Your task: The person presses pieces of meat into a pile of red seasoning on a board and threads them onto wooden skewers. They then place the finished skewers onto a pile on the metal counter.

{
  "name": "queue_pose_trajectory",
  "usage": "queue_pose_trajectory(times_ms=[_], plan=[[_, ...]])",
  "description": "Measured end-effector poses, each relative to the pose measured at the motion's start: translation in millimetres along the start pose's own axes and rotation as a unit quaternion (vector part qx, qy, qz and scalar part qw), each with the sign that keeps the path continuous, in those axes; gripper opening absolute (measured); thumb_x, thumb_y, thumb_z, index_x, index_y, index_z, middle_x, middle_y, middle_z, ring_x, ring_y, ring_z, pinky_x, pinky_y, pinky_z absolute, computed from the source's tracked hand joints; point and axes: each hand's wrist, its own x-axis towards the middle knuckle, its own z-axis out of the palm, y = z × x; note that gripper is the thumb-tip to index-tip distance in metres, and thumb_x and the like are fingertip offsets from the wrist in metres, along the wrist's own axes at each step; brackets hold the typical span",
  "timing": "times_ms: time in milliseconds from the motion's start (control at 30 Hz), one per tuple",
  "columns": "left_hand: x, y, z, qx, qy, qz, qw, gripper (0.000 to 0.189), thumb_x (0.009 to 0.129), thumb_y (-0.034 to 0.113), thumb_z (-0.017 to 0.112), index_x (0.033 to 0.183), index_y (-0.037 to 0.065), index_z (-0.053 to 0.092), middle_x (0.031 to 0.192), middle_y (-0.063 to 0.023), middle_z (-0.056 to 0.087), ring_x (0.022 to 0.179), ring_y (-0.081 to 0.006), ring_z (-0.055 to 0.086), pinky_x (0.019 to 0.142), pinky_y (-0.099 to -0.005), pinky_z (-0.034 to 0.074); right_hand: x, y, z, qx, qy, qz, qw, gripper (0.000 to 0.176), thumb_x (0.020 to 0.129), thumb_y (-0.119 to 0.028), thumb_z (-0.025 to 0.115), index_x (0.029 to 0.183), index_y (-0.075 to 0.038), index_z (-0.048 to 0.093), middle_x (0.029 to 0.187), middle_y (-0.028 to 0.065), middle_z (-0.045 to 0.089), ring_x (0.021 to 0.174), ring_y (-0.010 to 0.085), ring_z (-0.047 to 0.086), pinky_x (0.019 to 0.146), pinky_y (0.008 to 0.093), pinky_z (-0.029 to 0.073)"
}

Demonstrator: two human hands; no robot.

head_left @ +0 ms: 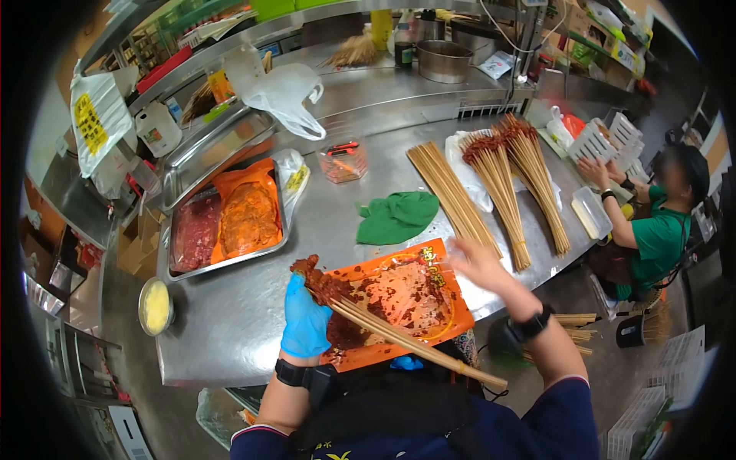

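Note:
My left hand, in a blue glove, is wrapped round a bundle of meat skewers near its meat-covered end. The bare sticks slant down to the right across an orange plastic bag smeared with red-brown marinade and meat bits. My right hand, ungloved and slightly blurred, hovers over the bag's right edge with its fingers apart and nothing in it. Just beyond that hand lies a bundle of bare bamboo sticks. A green cloth is crumpled behind the bag.
Finished-looking skewer bundles rest at the right on white plastic. At the left, a metal tray holds meat in bags; a bowl of yellow food stands by the table's edge. A plastic box sits farther back. A co-worker handles white baskets.

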Motion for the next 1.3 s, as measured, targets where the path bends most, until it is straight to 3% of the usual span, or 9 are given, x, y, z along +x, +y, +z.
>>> queue_pose_trajectory(times_ms=[33, 100, 167, 267, 333, 433, 600, 1067, 1300], plan=[[4.0, -1.0, 5.7, -0.002, -0.003, -0.005, 1.0, 0.035, 0.094, 0.03, 0.039, 0.112, 0.001, 0.048, 0.082, -0.0071, 0.051, 0.071, -0.0226, 0.053, 0.068, -0.0384, 0.049, -26.3, -46.8, -7.9, 0.131, -0.151, 0.044, 0.979, 0.059, 0.083, -0.045, 0.054, 0.116, 0.004, 0.049, 0.108, 0.0208, 0.057, 0.106, 0.0294, 0.053, 0.089, 0.0385, 0.042], [14.6, -0.4, 21.7, 0.041, 0.025, 0.048, 0.998, 0.034, 0.094, 0.03, 0.04, 0.11, 0.001, 0.048, 0.073, -0.0052, 0.046, 0.065, -0.0207, 0.049, 0.064, -0.0359, 0.047, -73.4, -61.1, 11.3, 0.135, -0.231, -0.069, 0.961, 0.057, 0.085, -0.042, 0.054, 0.119, 0.002, 0.042, 0.104, 0.0224, 0.057, 0.099, 0.0288, 0.057, 0.083, 0.0378, 0.045], [23.4, -0.7, 17.2, -0.01, -0.019, 0.04, 0.999, 0.035, 0.093, 0.031, 0.042, 0.11, 0.001, 0.046, 0.071, -0.0049, 0.044, 0.064, -0.0213, 0.048, 0.063, -0.0362, 0.047, -103.6, -77.6, 9.5, -0.002, -0.224, -0.019, 0.974, 0.044, 0.087, -0.03, 0.052, 0.119, 0.0, 0.043, 0.097, 0.0233, 0.057, 0.089, 0.0374, 0.057, 0.077, 0.0387, 0.047], [29.8, -5.9, 27.2, -0.112, -0.26, -0.015, 0.959, 0.03, 0.092, 0.03, 0.046, 0.11, 0.006, 0.048, 0.073, -0.0038, 0.048, 0.063, -0.0176, 0.048, 0.061, -0.0335, 0.044, -121.7, -63.3, 5.0, 0.043, -0.115, -0.03, 0.992, 0.039, 0.088, -0.021, 0.052, 0.121, -0.002, 0.044, 0.096, 0.0205, 0.059, 0.087, 0.0345, 0.059, 0.075, 0.0376, 0.047], [10.0, -14.9, 68.5, 0.08, -0.058, 0.074, 0.992, 0.043, 0.093, 0.035, 0.043, 0.124, 0.006, 0.04, 0.108, -0.0112, 0.053, 0.094, -0.0235, 0.053, 0.084, -0.0359, 0.044, -128.9, -55.5, -7.9, 0.037, -0.017, -0.026, 0.999, 0.037, 0.087, -0.014, 0.052, 0.122, -0.003, 0.047, 0.095, 0.0193, 0.06, 0.088, 0.0306, 0.061, 0.074, 0.036, 0.047], [10.0, -19.8, 49.7, 0.157, -0.06, 0.085, 0.982, 0.048, 0.093, 0.041, 0.039, 0.122, 0.003, 0.043, 0.123, -0.0154, 0.045, 0.111, -0.0291, 0.048, 0.096, -0.0404, 0.037, -120.6, -31.4, -35.1, -0.007, 0.127, 0.046, 0.991, 0.037, 0.085, -0.006, 0.05, 0.122, -0.005, 0.049, 0.076, 0.0147, 0.06, 0.065, 0.0221, 0.058, 0.063, 0.0312, 0.046], [-17.4, -24.0, 18.9, 0.183, -0.107, -0.07, 0.975, 0.038, 0.09, 0.023, 0.038, 0.12, 0.003, 0.048, 0.116, -0.0125, 0.054, 0.108, -0.026, 0.052, 0.092, -0.038, 0.041, -56.6, 60.5, -73.3, -0.146, 0.314, 0.012, 0.938, 0.041, 0.084, -0.004, 0.045, 0.125, -0.003, 0.044, 0.087, 0.0247, 0.059, 0.079, 0.036, 0.059, 0.069, 0.0407, 0.046], [-59.8, -21.4, -2.0, 0.219, 0.036, -0.007, 0.975, 0.035, 0.09, 0.016, 0.037, 0.12, 0.002, 0.047, 0.116, -0.0133, 0.054, 0.103, -0.0279, 0.055, 0.087, -0.0407, 0.046, 30.4, 113.7, -70.8, -0.315, 0.218, 0.138, 0.913, 0.046, 0.08, -0.004, 0.044, 0.126, -0.008, 0.044, 0.091, 0.0223, 0.057, 0.076, 0.0383, 0.058, 0.07, 0.0449, 0.047], [-87.0, -19.6, -4.5, 0.223, 0.024, 0.04, 0.974, 0.034, 0.089, 0.015, 0.038, 0.119, 0.001, 0.047, 0.115, -0.0131, 0.054, 0.103, -0.0291, 0.054, 0.086, -0.043, 0.046, 21.7, 95.7, -82.4, -0.335, 0.247, 0.136, 0.899, 0.052, 0.071, -0.017, 0.065, 0.119, -0.008, 0.048, 0.1, 0.0147, 0.053, 0.097, 0.0334, 0.053, 0.075, 0.044, 0.046]])
